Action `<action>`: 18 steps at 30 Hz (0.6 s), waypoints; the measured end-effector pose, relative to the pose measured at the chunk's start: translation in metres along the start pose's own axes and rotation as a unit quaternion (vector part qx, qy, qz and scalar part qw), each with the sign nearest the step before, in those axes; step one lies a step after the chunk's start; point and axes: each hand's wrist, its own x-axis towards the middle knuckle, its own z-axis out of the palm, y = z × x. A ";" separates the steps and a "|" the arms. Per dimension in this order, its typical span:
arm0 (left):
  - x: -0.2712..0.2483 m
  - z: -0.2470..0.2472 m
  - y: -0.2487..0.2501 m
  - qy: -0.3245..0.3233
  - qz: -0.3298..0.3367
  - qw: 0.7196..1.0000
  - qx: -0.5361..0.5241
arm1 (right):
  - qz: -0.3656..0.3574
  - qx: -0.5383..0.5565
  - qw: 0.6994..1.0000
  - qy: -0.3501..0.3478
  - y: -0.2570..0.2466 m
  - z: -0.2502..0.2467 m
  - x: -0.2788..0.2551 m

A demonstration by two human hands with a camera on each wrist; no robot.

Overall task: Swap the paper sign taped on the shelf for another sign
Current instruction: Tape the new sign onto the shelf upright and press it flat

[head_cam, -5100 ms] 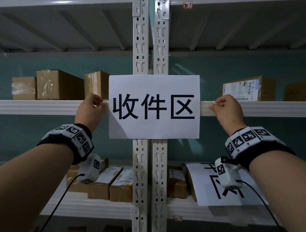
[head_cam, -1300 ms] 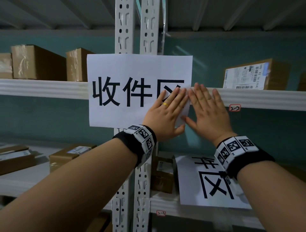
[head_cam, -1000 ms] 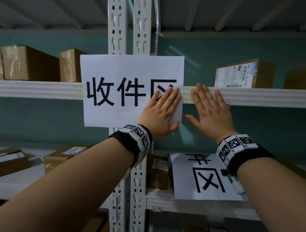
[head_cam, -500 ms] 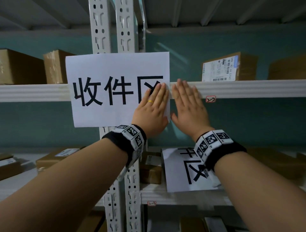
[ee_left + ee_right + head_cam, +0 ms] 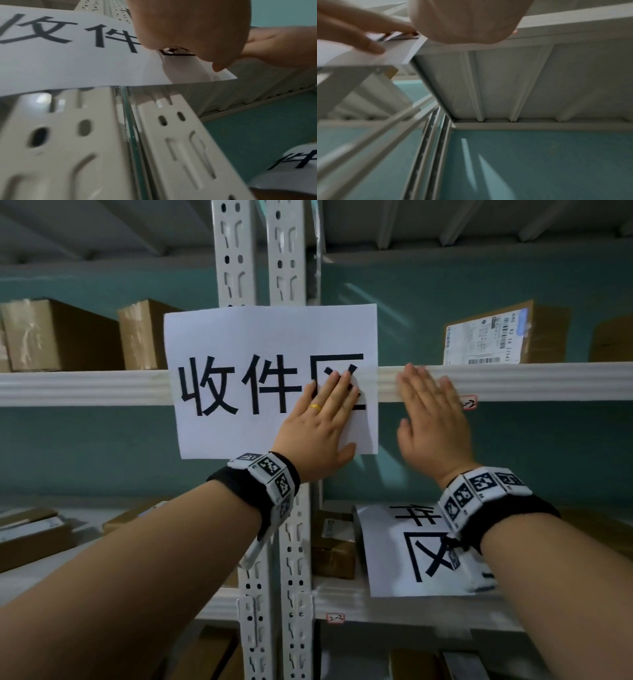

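- The person is standing at a shelf unit, and the paper sign (image 5: 270, 378) is hanging across the two perforated uprights (image 5: 260, 261) at the height of the shelf rail (image 5: 85, 386).
- The left hand (image 5: 318, 426) is pressing flat on the sign's right end, fingers straight and together, gripping nothing.
- The right hand (image 5: 431, 419) is lying open just beside the sign's right edge, straight fingers resting on the shelf rail where a strip of tape (image 5: 387, 381) seems to be running from paper onto metal; it is holding nothing either.
- The step in hand is looking like the fixing of the sign's right side: smoothing the tape down so it bonds.
- A second sheet, the other sign (image 5: 411, 549), is lying on the lower shelf (image 5: 342, 601) among cardboard boxes (image 5: 332, 546), so the swap is appearing nearly finished.
- Whether the left edge is taped cannot be told from these views.
- The next move is probably calling for firm, even strokes along the tape, then a gentle release of both palms, checking that the paper is staying level and not lifting.
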 end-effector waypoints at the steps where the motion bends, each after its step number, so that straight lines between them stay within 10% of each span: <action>1: -0.005 0.001 -0.007 0.001 -0.004 1.000 -0.002 | 0.022 0.028 0.999 0.020 -0.004 -0.004 0.003; 18: -0.111 0.019 -0.178 0.095 -0.039 0.995 0.001 | -0.097 0.017 0.995 -0.025 -0.245 0.022 0.075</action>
